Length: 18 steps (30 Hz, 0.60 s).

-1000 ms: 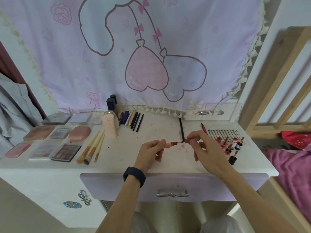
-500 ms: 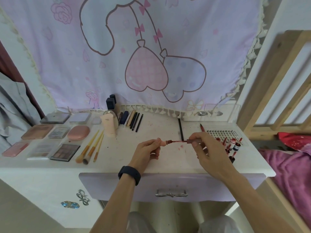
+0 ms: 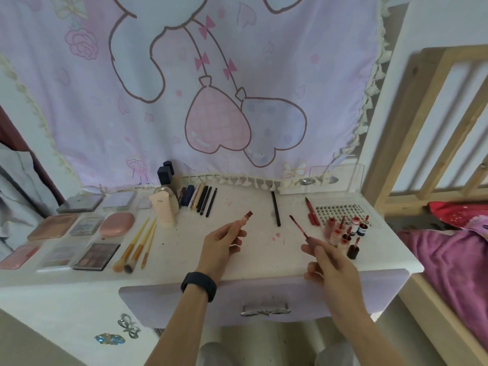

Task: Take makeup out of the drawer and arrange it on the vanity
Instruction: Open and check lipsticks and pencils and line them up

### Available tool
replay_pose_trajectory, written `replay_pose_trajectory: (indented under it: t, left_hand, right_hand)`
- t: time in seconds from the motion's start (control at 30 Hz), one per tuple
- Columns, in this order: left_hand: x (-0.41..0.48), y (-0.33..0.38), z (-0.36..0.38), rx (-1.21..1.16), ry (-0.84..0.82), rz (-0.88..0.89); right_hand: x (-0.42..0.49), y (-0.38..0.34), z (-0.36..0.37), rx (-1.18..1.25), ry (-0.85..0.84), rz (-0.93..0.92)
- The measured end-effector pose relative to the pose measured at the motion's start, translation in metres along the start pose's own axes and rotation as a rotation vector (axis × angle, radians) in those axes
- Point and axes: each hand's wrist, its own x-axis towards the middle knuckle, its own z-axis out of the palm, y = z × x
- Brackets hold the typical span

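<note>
Now the grip of the left hand wraps the uncapped lip-gloss tube; that of the right hand pinches its wand, both held apart above the worktop. Likely risk: the wet tip smearing the worktop, or the tilted tube dripping.

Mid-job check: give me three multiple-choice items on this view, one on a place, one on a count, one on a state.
1. Where do the yellow-handled makeup brushes lie relative to the dark eyeshadow palette?
A. right of it
B. left of it
C. on top of it

2. How many such brushes are there?
A. two
B. three
C. five

3. The pink lip gloss tube in the left hand is:
A. capped
B. open, its red-tipped wand held in the right hand
C. lying flat, unheld

Answers:
1 A: they lie beside the palette's right edge on the white vanity top.
2 B: three handles show.
3 B: tube and wand are held apart.
</note>
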Motion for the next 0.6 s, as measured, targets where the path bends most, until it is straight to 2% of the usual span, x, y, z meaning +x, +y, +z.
replay_pose_trajectory:
  t: [0.13, 0.23, 0.3, 0.43, 0.6]
  left_hand:
    - [0.000, 0.001, 0.002, 0.064, -0.016, -0.001]
    - [0.002, 0.000, 0.005, 0.141, -0.048, -0.031]
    - [0.002, 0.002, 0.009, 0.195, -0.075, -0.061]
    - [-0.007, 0.005, 0.031, 0.381, -0.123, -0.034]
    - [-0.025, -0.002, 0.072, 0.694, -0.141, 0.012]
  right_hand:
    - [-0.016, 0.000, 0.000, 0.325, 0.017, 0.253]
    - [-0.022, -0.002, -0.002, 0.361, -0.008, 0.303]
    - [-0.023, 0.000, -0.006, 0.264, -0.017, 0.261]
    - [-0.022, 0.005, -0.019, -0.101, 0.041, 0.061]
    - [-0.017, 0.019, -0.034, -0.316, 0.186, -0.105]
